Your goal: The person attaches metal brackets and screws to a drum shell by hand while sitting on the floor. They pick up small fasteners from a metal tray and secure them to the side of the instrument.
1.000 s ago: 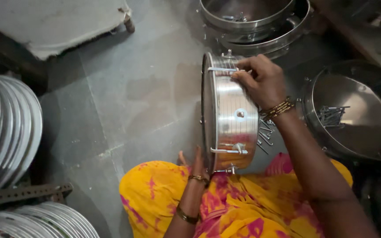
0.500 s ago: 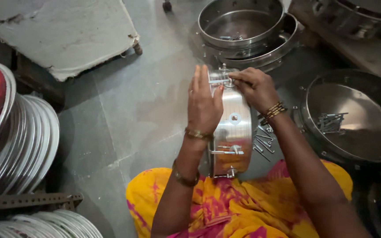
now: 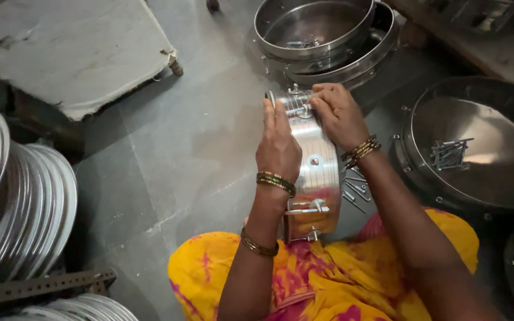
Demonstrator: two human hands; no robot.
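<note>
Fitting a tension rod (image 3: 297,110) on the steel drum shell (image 3: 316,172): left hand (image 3: 278,145) steadying, right hand (image 3: 337,113) pinching rod; next, careful turning.

I see stacked steel rings (image 3: 328,41) on the grey floor (image 3: 168,148); right of them a pan (image 3: 477,148) holding bolts (image 3: 447,151), left a cloth-covered stool (image 3: 72,53), farther left rims (image 3: 31,208).
</note>
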